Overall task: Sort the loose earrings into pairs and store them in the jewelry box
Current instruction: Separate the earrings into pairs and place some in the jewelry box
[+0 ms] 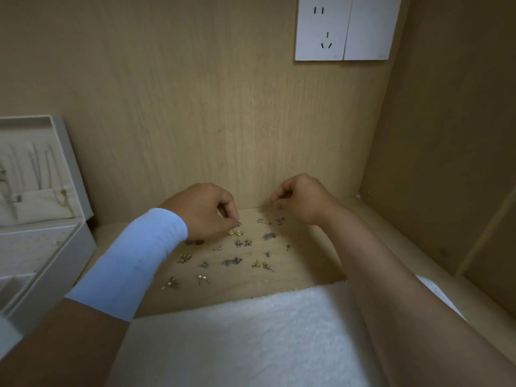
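Currently left grip [206,210] is pinching an earring [238,224]: likely light, slippery, post bendable, so holding by the head seems safest. Right grip [303,198] is hovering curled; cannot tell its contents.

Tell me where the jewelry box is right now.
Head view, far left edge: the jewelry box stands open, beside the blue sleeve, left of the loose earrings.

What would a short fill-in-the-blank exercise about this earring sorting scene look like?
1. The jewelry box stands with its lid ____.
2. The left hand pinches an earring just above two ____ hoops.
3. That forearm wears a light ____ sleeve.
Missing words: open, gold, blue.
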Tool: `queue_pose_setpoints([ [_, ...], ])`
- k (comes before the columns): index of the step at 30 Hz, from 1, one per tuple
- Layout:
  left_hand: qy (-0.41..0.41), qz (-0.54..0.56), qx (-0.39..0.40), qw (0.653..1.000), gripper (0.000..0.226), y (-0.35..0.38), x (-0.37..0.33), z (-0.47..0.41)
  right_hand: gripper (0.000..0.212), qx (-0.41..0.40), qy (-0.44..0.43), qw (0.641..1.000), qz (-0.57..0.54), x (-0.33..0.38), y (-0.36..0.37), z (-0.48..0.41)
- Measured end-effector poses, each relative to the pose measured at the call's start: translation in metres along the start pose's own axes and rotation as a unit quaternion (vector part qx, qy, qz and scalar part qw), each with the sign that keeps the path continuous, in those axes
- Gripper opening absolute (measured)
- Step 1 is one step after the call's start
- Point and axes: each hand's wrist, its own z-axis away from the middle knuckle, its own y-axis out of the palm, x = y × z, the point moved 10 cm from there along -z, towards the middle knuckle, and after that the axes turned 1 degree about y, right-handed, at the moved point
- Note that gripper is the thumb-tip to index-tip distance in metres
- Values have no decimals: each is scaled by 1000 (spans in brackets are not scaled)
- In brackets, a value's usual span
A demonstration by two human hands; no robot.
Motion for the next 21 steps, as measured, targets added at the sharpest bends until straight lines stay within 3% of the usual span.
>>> queue_pose_setpoints([
  [4,-20,6,0,1000,11,-4,23,20,17,29,-52,998,-2,37,4,8],
  [8,-32,-4,37,999,8,6,41,41,11,117,-88,989,-9,78,34,29],
  [13,-42,-45,46,997,8,5,49,53,4,193,-136,970,56,115,81,54],
  [21,-65,-102,84,989,8,13,53,59,9,196,-154,956,153,122,101,66],
])
